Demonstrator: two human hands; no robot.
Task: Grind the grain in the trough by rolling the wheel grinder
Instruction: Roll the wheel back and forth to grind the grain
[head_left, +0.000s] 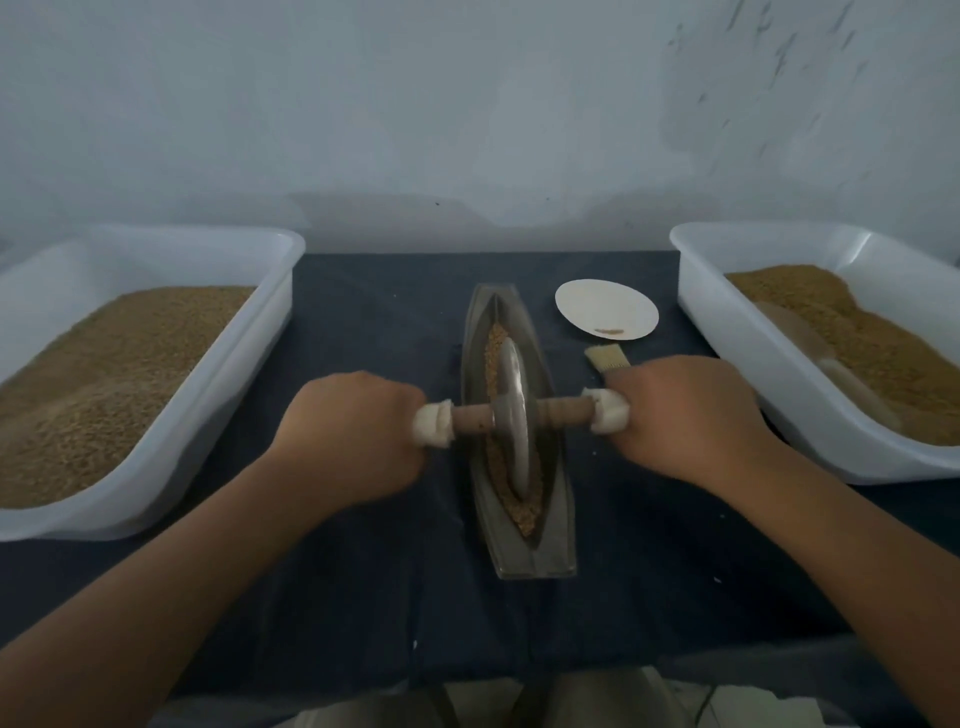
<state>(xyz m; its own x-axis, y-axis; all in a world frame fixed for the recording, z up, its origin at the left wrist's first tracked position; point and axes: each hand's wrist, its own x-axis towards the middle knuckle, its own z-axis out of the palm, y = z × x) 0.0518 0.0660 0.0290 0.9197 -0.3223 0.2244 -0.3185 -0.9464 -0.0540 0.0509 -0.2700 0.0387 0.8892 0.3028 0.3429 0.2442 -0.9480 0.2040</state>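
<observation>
A dark cloth (363, 597) covers the table, and both forearms reach out over it from the near edge. The left hand (358, 431) and right hand (685, 415) are well apart, one on each side of the trough (537, 561), knuckles up. Each fist is clamped round an end of the wooden axle (563, 410), where a white wrap (431, 423) peeks out beside the thumb. Between the hands the metal wheel (514, 410) stands upright on its edge in the trough's groove, about midway along, leaning slightly. The trough is a narrow, boat-shaped metal piece that lies lengthwise away from the person, blunt end nearest. Tan grain (525, 512) lies along its groove, thick at the near end just beside the wheel's rim, and a thinner line of it shows past the wheel on the far side. Right of the trough and partly hidden behind the right hand lies a brush (605, 358), only its pale bristles showing. Just beyond that sits a round white plate (605, 306) with a small brown smear near its front edge. A white left tub (270, 322) and a white right tub (727, 338) flank the cloth, both heaped with tan grain. A pale shape lies in the right one, too blurred to tell what it is. Behind everything rises a bare bluish-white wall (467, 104).
</observation>
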